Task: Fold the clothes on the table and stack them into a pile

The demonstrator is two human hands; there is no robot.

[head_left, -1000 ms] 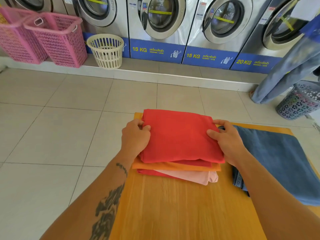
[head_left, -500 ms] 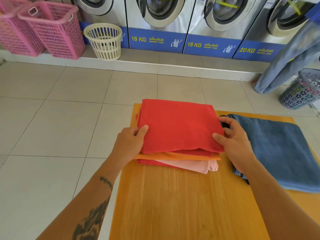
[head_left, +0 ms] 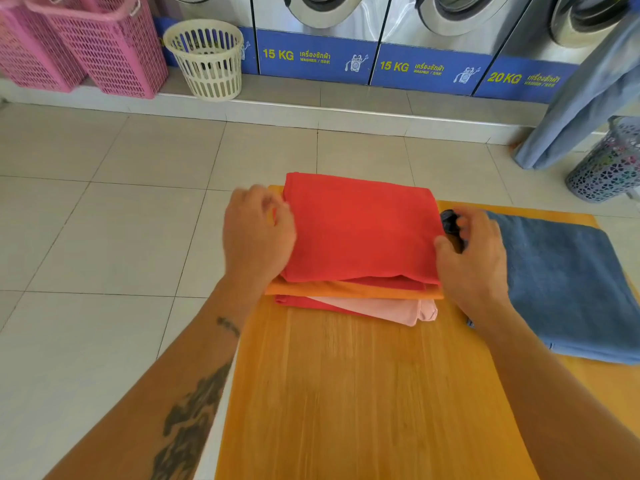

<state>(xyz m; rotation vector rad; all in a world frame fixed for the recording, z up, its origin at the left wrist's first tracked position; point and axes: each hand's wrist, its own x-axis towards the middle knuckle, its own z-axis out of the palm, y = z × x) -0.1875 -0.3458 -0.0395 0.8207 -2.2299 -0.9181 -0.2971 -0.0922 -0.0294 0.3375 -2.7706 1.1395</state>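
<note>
A folded red cloth (head_left: 360, 230) tops a pile of folded clothes: orange (head_left: 346, 290), red and pale pink (head_left: 391, 310) layers show below its near edge. The pile sits at the far left of the wooden table (head_left: 363, 393). My left hand (head_left: 258, 233) is at the red cloth's left edge, blurred, with fingers apart. My right hand (head_left: 474, 258) is at its right edge, thumb touching the cloth and fingers curled over a small dark item (head_left: 449, 221). A flat blue cloth (head_left: 568, 282) lies to the right.
Washing machines (head_left: 315, 36) line the far wall on a raised step. Two pink baskets (head_left: 104, 46) and a cream basket (head_left: 206, 60) stand at the back left. A grey patterned basket (head_left: 613, 168) and hanging grey-blue fabric (head_left: 588, 95) are at the right.
My left hand has loosened from the pile's left edge and lifted, fingers spread. My right hand has slid slightly right, towards the dark item. The pile has stayed in place.
</note>
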